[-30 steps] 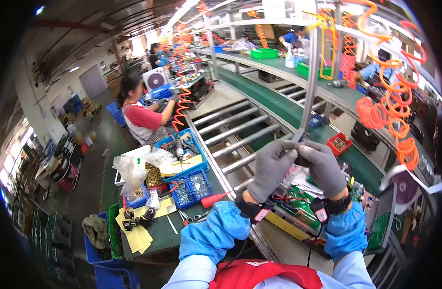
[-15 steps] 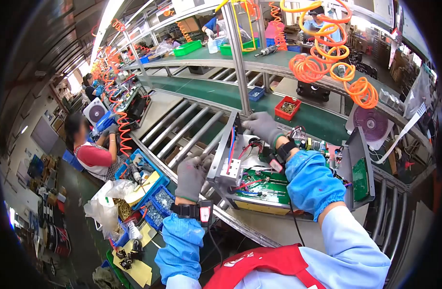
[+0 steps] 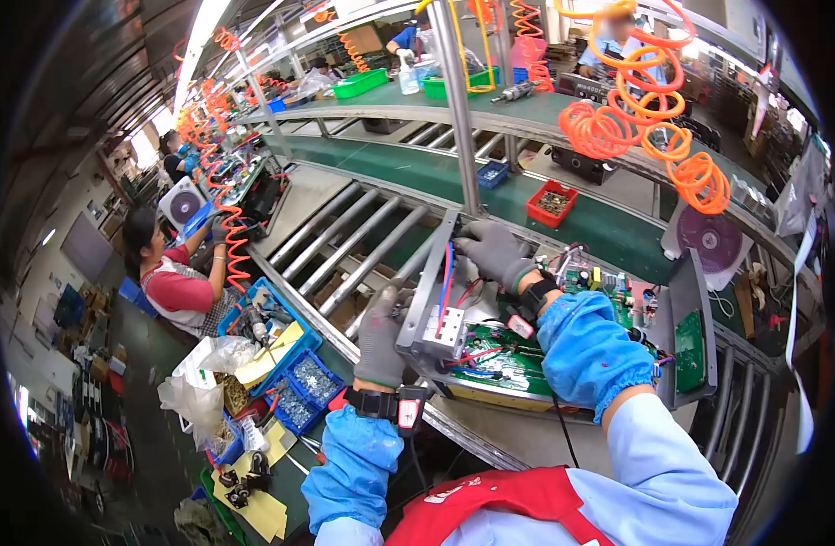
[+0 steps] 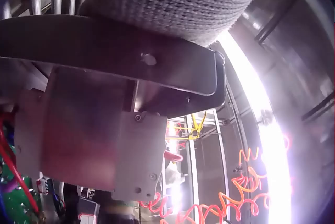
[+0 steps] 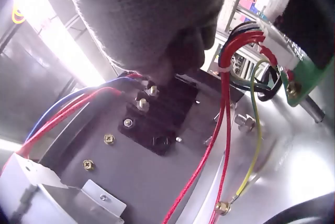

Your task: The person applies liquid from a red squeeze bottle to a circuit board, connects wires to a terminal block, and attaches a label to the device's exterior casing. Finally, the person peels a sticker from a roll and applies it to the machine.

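Observation:
An opened grey metal case (image 3: 418, 314) holds green circuit boards (image 3: 504, 359) and coloured wires. Outside its left end panel is my gloved left hand (image 3: 381, 341), fingers bent near the metal; their tips are hidden. In the left wrist view the glove (image 4: 172, 4) lies against the dark panel (image 4: 104, 48). My gloved right hand (image 3: 497, 253) reaches over the case to the inner side of that panel. Its bent fingers (image 5: 186, 56) grip the upper end of a black block (image 5: 167, 116) with screw terminals, seen in the right wrist view.
Blue trays of small metal parts (image 3: 304, 391) stand at left, beside yellow sheets (image 3: 258, 510). Metal rollers (image 3: 354, 259) lie beyond the case. A red bin (image 3: 552, 204) sits behind it, and orange coiled hoses (image 3: 599, 127) hang above. A seated person (image 3: 176, 282) works at left.
Both hands came down from being together in the air to either side of the case's end panel. Over the last half second, the left hand moved slightly right; the right hand stayed near the panel.

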`<move>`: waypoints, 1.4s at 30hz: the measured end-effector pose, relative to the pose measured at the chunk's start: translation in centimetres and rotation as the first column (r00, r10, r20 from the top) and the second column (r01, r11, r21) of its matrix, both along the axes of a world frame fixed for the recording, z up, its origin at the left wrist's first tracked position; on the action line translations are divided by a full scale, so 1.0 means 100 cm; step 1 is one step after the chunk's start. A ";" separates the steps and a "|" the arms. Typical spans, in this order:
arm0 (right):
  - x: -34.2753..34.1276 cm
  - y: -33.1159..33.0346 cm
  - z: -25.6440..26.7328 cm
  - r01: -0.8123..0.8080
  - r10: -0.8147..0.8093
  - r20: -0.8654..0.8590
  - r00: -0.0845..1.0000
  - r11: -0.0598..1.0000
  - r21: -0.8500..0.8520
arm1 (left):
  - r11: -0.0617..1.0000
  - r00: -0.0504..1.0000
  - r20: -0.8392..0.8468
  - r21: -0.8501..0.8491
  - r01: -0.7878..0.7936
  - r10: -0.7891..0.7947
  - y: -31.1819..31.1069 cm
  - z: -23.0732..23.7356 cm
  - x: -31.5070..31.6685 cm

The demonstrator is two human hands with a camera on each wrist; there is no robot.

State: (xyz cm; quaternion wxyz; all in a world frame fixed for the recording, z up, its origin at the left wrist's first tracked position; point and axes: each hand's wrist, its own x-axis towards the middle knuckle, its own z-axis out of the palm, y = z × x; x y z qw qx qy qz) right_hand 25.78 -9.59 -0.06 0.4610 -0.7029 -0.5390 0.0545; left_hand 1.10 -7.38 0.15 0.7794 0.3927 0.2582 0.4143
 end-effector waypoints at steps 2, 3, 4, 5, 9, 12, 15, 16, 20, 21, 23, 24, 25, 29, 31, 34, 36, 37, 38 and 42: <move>-0.002 -0.001 0.006 -0.018 0.002 -0.135 0.991 0.994 -0.111 | 0.996 0.999 0.019 -0.077 0.052 -0.051 -0.003 0.000 -0.001; 0.004 0.011 -0.007 -0.005 -0.027 -0.182 0.983 0.985 -0.175 | 0.999 0.999 -0.042 0.029 0.034 -0.033 0.001 -0.004 -0.001; 0.001 0.006 -0.001 0.010 -0.019 -0.059 0.998 0.988 -0.154 | 0.996 0.999 -0.048 0.084 -0.007 0.011 0.008 -0.019 0.001; 0.003 0.006 -0.001 -0.048 0.032 -0.113 0.993 0.987 -0.150 | 0.989 0.997 -0.050 0.140 -0.051 0.058 0.014 -0.029 0.001; -0.001 0.008 -0.009 0.001 -0.019 -0.348 0.937 0.999 -0.054 | 0.999 0.995 -0.084 0.016 -0.051 0.052 0.010 -0.016 -0.002; -0.004 0.006 -0.004 -0.074 0.056 -0.411 0.910 0.997 -0.029 | 0.999 0.997 -0.072 0.015 -0.034 0.035 0.014 -0.017 0.000; -0.005 -0.001 0.004 -0.102 0.055 -0.483 0.874 0.992 -0.073 | 1.000 1.000 -0.024 0.010 0.012 -0.011 0.013 -0.018 -0.001; 0.003 0.007 -0.009 -0.111 0.064 -0.497 0.866 0.992 -0.067 | 0.998 0.999 -0.030 0.056 -0.016 0.018 0.006 -0.010 -0.001; -0.001 0.012 -0.016 -0.016 0.043 -0.474 0.879 0.998 0.060 | 0.995 0.998 -0.012 0.073 -0.065 0.066 0.001 -0.009 -0.002; -0.003 0.014 -0.018 0.010 0.056 -0.464 0.884 0.990 0.138 | 0.996 0.998 -0.010 0.062 -0.060 0.061 0.002 -0.010 -0.002; -0.001 0.011 -0.012 -0.064 0.087 -0.440 0.893 0.996 0.069 | 0.998 0.999 0.000 0.043 -0.047 0.047 0.001 -0.006 -0.002; -0.001 0.007 -0.009 -0.066 0.071 -0.425 0.902 0.997 0.026 | 0.998 0.998 0.005 0.024 -0.066 0.066 -0.002 -0.004 -0.001; -0.002 0.005 -0.005 -0.067 0.055 -0.408 0.912 0.998 -0.016 | 0.997 0.997 0.007 0.011 -0.074 0.074 -0.004 -0.002 -0.001; 0.006 0.013 -0.015 0.032 -0.064 -0.262 0.963 0.992 -0.123 | 0.994 0.995 -0.018 0.045 -0.098 0.099 -0.002 -0.004 -0.001; 0.000 0.004 -0.007 0.137 -0.123 -0.183 0.975 0.988 0.067 | 0.984 0.988 -0.088 0.136 -0.115 0.127 0.004 -0.008 -0.002; -0.052 -0.050 0.084 0.080 -0.049 -0.329 0.943 0.994 0.081 | 0.901 0.957 -0.191 0.416 -0.121 0.217 0.003 0.030 -0.003; -0.056 -0.059 0.087 -0.213 0.241 -0.379 0.894 0.970 0.115 | 0.794 0.955 -0.112 0.586 -0.160 0.275 -0.005 0.055 0.006; -0.059 -0.063 0.088 -0.352 0.377 -0.404 0.834 0.926 0.137 | 0.728 0.952 -0.073 0.662 -0.178 0.298 -0.012 0.069 0.008; -0.068 -0.071 0.096 -0.398 0.424 -0.477 0.770 0.903 0.159 | 0.720 0.920 -0.198 0.684 -0.118 0.338 -0.025 0.086 0.006; -0.083 -0.091 0.119 -0.512 0.536 -0.610 0.583 0.826 0.236 | 0.608 0.956 0.014 0.769 -0.197 0.292 -0.045 0.092 0.017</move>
